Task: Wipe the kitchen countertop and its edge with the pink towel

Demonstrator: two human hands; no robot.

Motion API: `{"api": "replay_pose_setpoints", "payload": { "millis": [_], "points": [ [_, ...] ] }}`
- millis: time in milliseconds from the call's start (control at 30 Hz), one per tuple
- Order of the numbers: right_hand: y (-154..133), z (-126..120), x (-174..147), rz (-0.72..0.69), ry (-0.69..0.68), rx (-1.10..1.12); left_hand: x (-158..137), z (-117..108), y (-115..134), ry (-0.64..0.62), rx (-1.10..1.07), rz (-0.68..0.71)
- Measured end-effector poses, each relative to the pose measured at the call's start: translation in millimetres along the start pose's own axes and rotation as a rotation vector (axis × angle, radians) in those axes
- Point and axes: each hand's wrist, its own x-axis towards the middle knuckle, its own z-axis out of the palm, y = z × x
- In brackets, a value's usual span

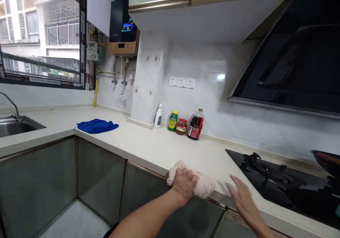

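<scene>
Blurred right hand (243, 197), edge-cropped sink (18, 125)

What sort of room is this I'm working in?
A kitchen, probably in a home: there is a hob on the right, a dark hood above it, and a sink at the far left.

Cloth (204, 185) on front edge of counter (148, 146) under left hand (185, 185); stove (271, 170) right, bottles (195, 127) behind, second cloth (97, 126) left, sink (21, 126) far left.

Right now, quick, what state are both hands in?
Left hand: closed on the bunched white cloth.
Right hand: open, nothing visible in it, a bit blurred.
</scene>
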Motion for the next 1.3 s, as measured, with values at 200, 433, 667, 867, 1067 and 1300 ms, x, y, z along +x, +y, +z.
{"api": "replay_pose_setpoints", "payload": {
  "millis": [200,433,667,867,1067,1300],
  "points": [
    [-108.0,90.1,9.2,-0.223,-0.147,0.095,-6.0,-10.7,-2.3,0.011,-0.045,0.090],
    [-108.7,73.9,7.8,-0.332,-0.218,-0.107,-79.6,-54.6,-136.4,0.062,-0.048,-0.212],
    [-144.1,101.5,28.7,-0.334,-0.294,-0.375,-132.8,-80.2,-281.0,0.116,0.003,-0.743],
    [-213.5,162.8,56.0,-0.292,-0.344,-0.095,-145.2,-69.2,-286.5,0.170,-0.053,-0.828],
    [-313.6,253.4,102.8,-0.299,-0.428,0.057,-156.6,-65.4,-297.3,0.235,-0.111,-0.791],
    [-392.2,287.0,150.1,-0.407,-0.500,0.005,-160.5,-57.2,-319.6,0.333,-0.148,-0.763]
  ]
}}
